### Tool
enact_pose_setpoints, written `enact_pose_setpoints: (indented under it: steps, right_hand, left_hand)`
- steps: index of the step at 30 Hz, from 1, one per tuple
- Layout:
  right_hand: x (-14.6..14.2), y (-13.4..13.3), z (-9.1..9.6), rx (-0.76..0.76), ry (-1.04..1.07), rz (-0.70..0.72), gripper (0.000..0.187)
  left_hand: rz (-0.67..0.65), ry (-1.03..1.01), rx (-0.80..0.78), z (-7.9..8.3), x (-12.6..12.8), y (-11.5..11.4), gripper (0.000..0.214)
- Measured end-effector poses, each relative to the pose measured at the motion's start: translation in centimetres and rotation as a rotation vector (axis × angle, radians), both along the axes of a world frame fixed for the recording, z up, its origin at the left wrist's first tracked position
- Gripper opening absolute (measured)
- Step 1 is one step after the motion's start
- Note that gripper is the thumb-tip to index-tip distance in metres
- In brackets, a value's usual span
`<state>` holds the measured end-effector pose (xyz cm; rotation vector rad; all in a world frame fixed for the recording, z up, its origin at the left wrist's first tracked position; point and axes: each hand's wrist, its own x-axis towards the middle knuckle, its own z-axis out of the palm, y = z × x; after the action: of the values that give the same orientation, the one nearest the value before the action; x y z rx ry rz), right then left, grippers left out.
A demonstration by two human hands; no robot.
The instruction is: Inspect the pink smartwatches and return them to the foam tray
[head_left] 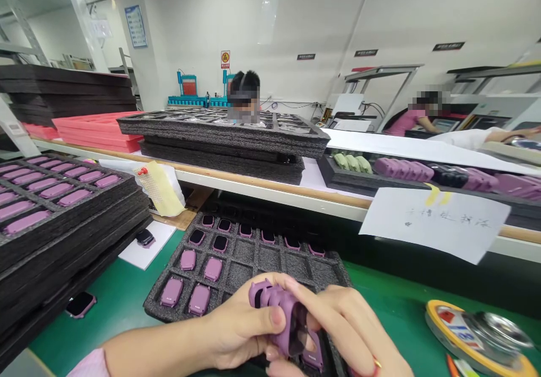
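Both my hands hold one purple watch body point(284, 316) over the near edge of a black foam tray point(249, 264). My left hand point(236, 332) grips it from the left, thumb on its side. My right hand point(355, 332) covers it from the right, fingers resting on its dark screen. The tray's cells hold several purple watch bodies, some face down point(186, 260), some with dark screens up point(220, 243). Many cells on the right side are bare.
A stack of foam trays filled with purple watch bodies point(54, 196) stands at the left. Two loose watch bodies point(80, 304) lie on the green mat. A round tin point(482, 332) sits at right. A paper note point(435, 222) hangs from the shelf. Two other people work behind.
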<state>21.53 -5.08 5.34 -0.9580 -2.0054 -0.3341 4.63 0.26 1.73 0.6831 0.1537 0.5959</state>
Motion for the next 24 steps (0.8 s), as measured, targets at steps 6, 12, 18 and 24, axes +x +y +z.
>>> enact_pose_setpoints:
  steps: [6, 12, 18, 24]
  right_hand:
    - [0.0, 0.1, 0.1, -0.191, 0.194, 0.132, 0.038]
    - [-0.2, 0.2, 0.1, -0.161, 0.14, 0.148, 0.045]
    - [3.0, 2.1, -0.3, -0.152, 0.129, -0.094, 0.04]
    - [9.2, 7.2, -7.0, -0.516, 0.166, -0.384, 0.035]
  left_hand:
    - [0.059, 0.123, -0.16, 0.2, 0.0, -0.5, 0.057]
    - [-0.064, 0.039, -0.063, 1.2, -0.3, -0.6, 0.058]
    - [0.201, 0.221, -0.331, 1.3, -0.1, 0.1, 0.054]
    - [0.324, 0.297, -0.52, 3.2, -0.9, 1.5, 0.021]
